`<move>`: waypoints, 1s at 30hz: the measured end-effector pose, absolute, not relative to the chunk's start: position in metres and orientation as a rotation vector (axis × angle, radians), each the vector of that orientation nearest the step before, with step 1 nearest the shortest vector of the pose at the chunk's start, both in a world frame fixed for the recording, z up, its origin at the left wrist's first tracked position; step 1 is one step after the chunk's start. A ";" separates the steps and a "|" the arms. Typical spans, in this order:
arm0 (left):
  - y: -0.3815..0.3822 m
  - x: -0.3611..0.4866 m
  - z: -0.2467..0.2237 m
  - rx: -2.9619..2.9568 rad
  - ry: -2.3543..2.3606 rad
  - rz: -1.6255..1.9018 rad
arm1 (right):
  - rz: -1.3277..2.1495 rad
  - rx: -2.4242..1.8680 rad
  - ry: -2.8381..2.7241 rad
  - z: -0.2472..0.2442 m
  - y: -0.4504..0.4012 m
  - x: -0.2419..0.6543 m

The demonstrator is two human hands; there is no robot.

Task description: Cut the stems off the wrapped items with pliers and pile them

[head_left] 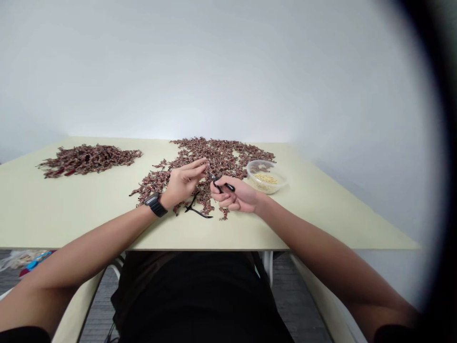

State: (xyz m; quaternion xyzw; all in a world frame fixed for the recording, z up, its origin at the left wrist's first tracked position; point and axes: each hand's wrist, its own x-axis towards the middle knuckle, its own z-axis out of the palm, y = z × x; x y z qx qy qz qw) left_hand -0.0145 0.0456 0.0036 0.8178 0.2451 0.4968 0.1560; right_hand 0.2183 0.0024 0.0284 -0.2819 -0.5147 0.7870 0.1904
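My right hand (235, 194) is closed around the black handles of a pair of cutting pliers (230, 187), whose metal jaws point left. Close to those jaws, my left hand (183, 181) pinches a small brown piece (204, 172), mostly hidden by the fingers. Beneath both hands spreads a wide heap of small reddish-brown figure-like pieces (217, 157); their exact kind is too small to make out. A second black-handled hand tool (198, 212) lies by the heap's front edge, below my left hand.
A clear round plastic tub (282, 183) with small yellow bits (266, 178) stands right of the heap. Farther left lies a second pile of brown pieces (93, 159). The pale table (160, 238) meets a white wall at the back. Bags (26, 259) sit below on the left.
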 end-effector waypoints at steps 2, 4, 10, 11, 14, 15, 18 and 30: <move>0.047 -0.020 0.009 2.565 0.614 1.338 | 2.348 -0.744 -1.402 0.034 0.005 0.224; 0.048 -0.023 0.011 2.638 0.586 1.274 | 2.347 -0.765 -1.430 0.034 0.006 0.226; 0.047 -0.010 -0.001 1.870 0.853 1.231 | 1.164 -1.130 -1.863 0.017 0.005 0.212; 0.046 -0.008 -0.003 1.717 0.832 1.159 | 0.919 -1.174 -1.927 0.014 0.004 0.210; 0.041 -0.003 -0.005 1.380 0.708 1.014 | 0.541 -1.254 -2.053 0.008 0.004 0.209; 0.040 -0.003 -0.004 1.311 0.677 0.993 | 0.506 -1.266 -2.081 0.007 0.004 0.209; 0.039 -0.002 -0.002 1.205 0.644 0.962 | 0.457 -1.262 -2.133 0.005 0.005 0.212; 0.040 -0.004 -0.004 1.277 0.660 0.965 | 0.566 -1.236 -2.116 0.002 0.009 0.213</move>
